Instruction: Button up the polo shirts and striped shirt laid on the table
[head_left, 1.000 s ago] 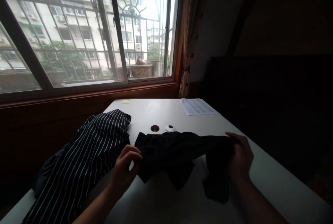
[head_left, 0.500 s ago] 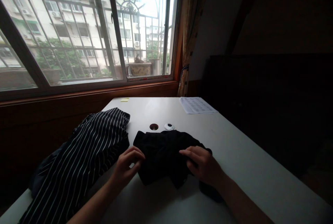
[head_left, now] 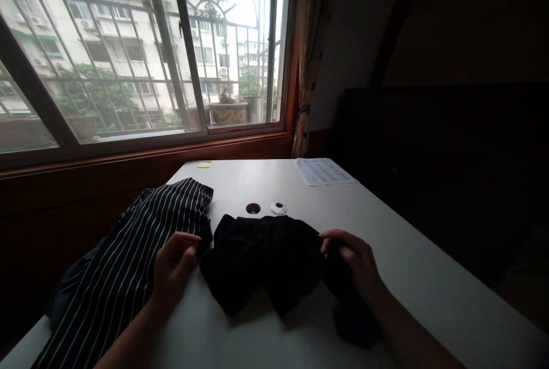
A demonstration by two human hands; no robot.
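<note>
A soft-looking black cloth garment (head_left: 266,254) lies bunched up on the smooth white bench (head_left: 420,266), in the near middle, between the two hands. To its left is a long black cloth with thin white stripes (head_left: 141,254).

The black garment is likely light and floppy. It should bend easily, slide on the smooth bench and not break. A good place to hold it would be its left and right edges, pinched with the fingers.

The left hand (head_left: 174,269) has its fingers curled near the garment's left edge; I cannot tell if they pinch any cloth. The right hand (head_left: 355,257) has bent fingers at the right edge, and I cannot tell if they grip it.

The garment is so dark that its folds and shape are hard to see. The right hand hides some of it. The striped cloth is cut off at the near side.
</note>
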